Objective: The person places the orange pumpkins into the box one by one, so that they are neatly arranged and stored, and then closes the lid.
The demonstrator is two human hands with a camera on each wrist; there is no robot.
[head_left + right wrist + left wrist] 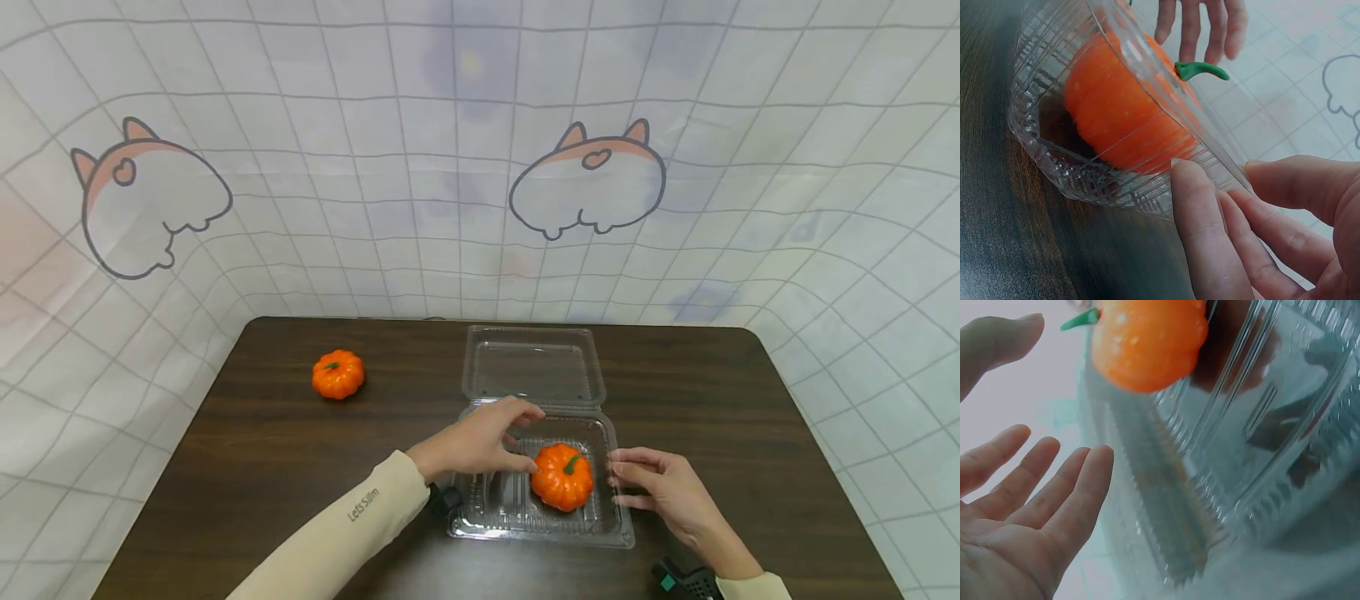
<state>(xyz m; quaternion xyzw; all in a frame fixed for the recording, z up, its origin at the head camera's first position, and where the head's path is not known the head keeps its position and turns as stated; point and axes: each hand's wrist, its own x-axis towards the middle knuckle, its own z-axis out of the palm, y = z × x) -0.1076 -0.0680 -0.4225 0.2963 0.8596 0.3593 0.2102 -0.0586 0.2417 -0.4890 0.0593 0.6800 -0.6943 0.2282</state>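
A clear plastic clamshell container (540,535) lies on the table with its lid (532,367) folded back. Inside its base, toward the right, sits a small orange pumpkin (561,487) with a green stem. My left hand (483,437) hovers over the base, beside the pumpkin, thumb and fingers spread apart. In the left wrist view that hand (1029,519) holds nothing, and the pumpkin (1147,347) is past its fingertips. My right hand (671,492) pinches the container's right rim; the right wrist view has the thumb at the edge and fingers (1200,231) against the outer wall.
A second orange pumpkin (338,375) stands at the back left of the dark wooden table (262,467). White grid-patterned cloth (420,167) with cartoon animal drawings hangs behind the table and along both sides.
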